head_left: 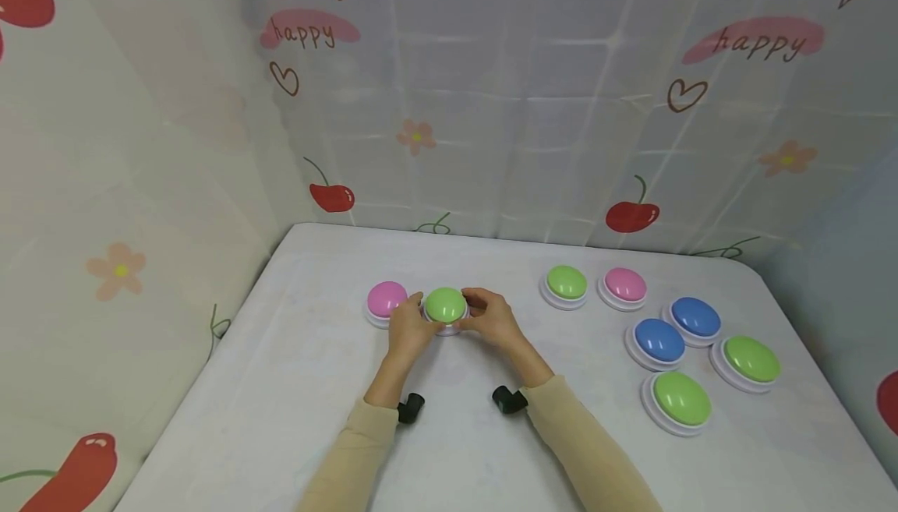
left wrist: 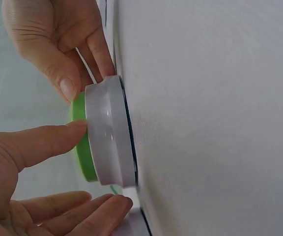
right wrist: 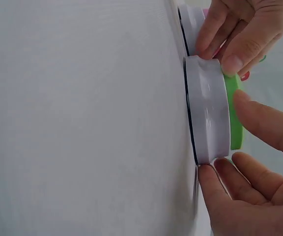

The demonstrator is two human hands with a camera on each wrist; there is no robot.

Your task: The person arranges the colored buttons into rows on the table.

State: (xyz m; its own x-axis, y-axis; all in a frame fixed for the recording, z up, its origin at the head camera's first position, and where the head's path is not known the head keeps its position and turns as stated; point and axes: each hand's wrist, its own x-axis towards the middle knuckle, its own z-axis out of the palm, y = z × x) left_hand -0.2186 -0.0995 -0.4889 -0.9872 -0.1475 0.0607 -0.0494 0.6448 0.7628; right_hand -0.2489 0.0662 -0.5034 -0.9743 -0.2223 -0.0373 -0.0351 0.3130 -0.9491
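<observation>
A green push button (head_left: 445, 306) with a round white base (left wrist: 109, 132) sits between the two hands, left of the table's middle. My left hand (head_left: 410, 328) holds it from the left, thumb at the rim by the green dome, fingers at the far side of the base. From the right, my right hand (head_left: 493, 319) grips the same button, with its thumb near the dome (right wrist: 234, 113) and fingertips at the base. Just left of the left hand is a pink push button (head_left: 387, 299), partly covered by that hand.
On the right side of the white table (head_left: 281, 403) stand more push buttons: a green one (head_left: 567, 282), a pink one (head_left: 625, 284), two blue ones (head_left: 659, 340) and two larger green ones (head_left: 682, 398). A printed curtain (head_left: 519, 122) hangs behind the table.
</observation>
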